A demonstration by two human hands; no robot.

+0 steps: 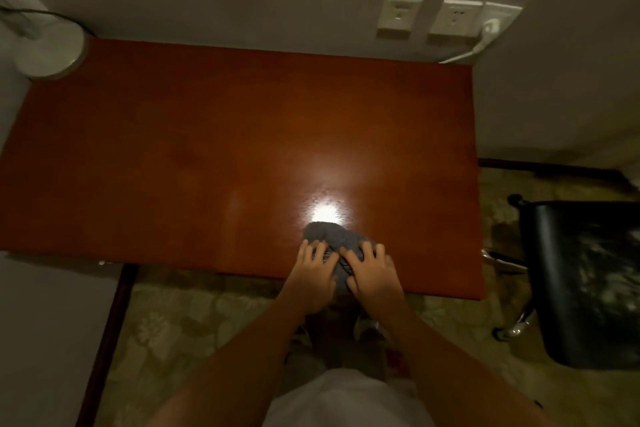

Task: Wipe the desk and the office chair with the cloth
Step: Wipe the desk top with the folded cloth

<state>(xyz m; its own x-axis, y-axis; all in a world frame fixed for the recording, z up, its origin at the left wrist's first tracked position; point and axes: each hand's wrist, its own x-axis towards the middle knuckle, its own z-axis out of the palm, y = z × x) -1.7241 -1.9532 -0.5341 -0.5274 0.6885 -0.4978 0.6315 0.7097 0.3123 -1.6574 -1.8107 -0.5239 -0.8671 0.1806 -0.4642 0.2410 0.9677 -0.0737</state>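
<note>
A reddish-brown wooden desk (pixel 207 156) fills the middle of the head view, its top glossy with a bright light reflection. A grey cloth (pixel 332 236) lies bunched near the desk's front edge, right of centre. My left hand (pixel 313 274) and my right hand (pixel 372 274) both press flat on the cloth side by side, fingers spread over it. A black office chair (pixel 585 281) stands on the floor to the right of the desk, apart from it.
A white round lamp base (pixel 52 48) sits at the desk's back left corner. Wall sockets (pixel 450 17) with a white plug and cable are behind the desk on the right. Patterned carpet (pixel 194 322) covers the floor; a white surface (pixel 45 322) lies at left.
</note>
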